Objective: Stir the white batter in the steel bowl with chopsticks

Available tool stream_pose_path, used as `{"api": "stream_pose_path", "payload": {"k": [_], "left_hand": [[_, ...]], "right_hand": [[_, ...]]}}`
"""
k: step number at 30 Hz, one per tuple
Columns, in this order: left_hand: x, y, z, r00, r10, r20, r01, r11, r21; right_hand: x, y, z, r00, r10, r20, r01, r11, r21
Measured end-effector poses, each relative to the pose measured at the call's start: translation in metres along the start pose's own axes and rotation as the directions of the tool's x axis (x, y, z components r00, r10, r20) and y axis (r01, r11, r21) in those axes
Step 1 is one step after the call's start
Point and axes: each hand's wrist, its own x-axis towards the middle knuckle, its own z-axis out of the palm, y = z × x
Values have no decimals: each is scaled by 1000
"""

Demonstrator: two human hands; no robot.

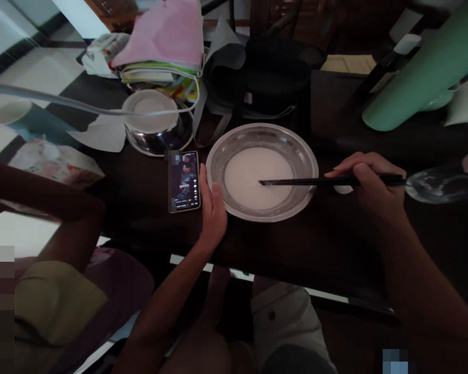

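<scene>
Around the metal bowl (304,171) on the dark table (288,241): phone (185,182) at nine o'clock, shiny vessel (159,139) at ten, black bag (273,78) at twelve. Milky liquid (253,163) lies inside. The left hand (213,210) grasps the bowl's rim; the right hand (378,182) clasps black chopsticks (300,182).

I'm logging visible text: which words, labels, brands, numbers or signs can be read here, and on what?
None can be read clearly.
Lit rectangular phone: white screen lettering, too small.
Dark, white-capped bottle: pale label, too blurred.
Pale yellow rectangular paper: faint marks, too blurred.
</scene>
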Motion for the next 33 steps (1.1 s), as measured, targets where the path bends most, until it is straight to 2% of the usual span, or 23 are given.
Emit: {"api": "stream_pose_path", "payload": {"k": [2,4,6,8,11,13,15,17,20,22,24,27,29,31,33], "left_hand": [[0,0,0,1000,3,4,-3,1000,-8],[0,0,0,1000,5,0,-5,1000,-15],[0,0,0,1000,6,-5,-7,1000,-19],[0,0,0,1000,9,-4,-9,1000,-18],[0,0,-1,1000,2,8,-2,1000,-11],[0,0,-1,1000,-1,11,1,1000,-10],[0,0,-1,1000,2,2,-2,1000,-15],[0,0,-1,1000,2,-5,-2,1000,-22],[0,-1,-1,1000,2,-4,-2,1000,-29],[0,-1,-1,1000,15,-1,-15,1000,-19],[0,-1,-1,1000,22,-1,-22,1000,-4],[1,0,0,1000,17,-1,-17,1000,3],[1,-1,0,1000,17,1,-17,1000,-1],[1,-1,0,1000,24,2,-24,1000,-7],[0,-1,-1,1000,26,5,-26,1000,-10]], "right_hand": [[0,0,1,999,-2,45,1,1000,24],[0,-1,2,990,-28,139,30,999,-13],[1,-1,2,985,-44,168,55,997,-62],[1,1,1,996,-23,89,28,998,-58],[0,3,0,999,32,-26,-31,999,40],[0,3,0,1000,19,15,-20,998,54],[0,1,2,994,-17,105,17,1000,1],[1,-1,3,991,-42,128,49,998,-48],[1,-1,3,1000,1,-11,-1,1000,10],[1,0,3,998,34,-57,-29,996,83],[0,0,4,1000,19,6,-19,996,83],[1,-1,4,993,-34,116,36,999,-22],[1,-1,4,998,-31,58,33,999,-35],[1,-1,4,999,4,-44,-2,999,32],[0,-1,4,998,24,-58,-19,996,92]]}}
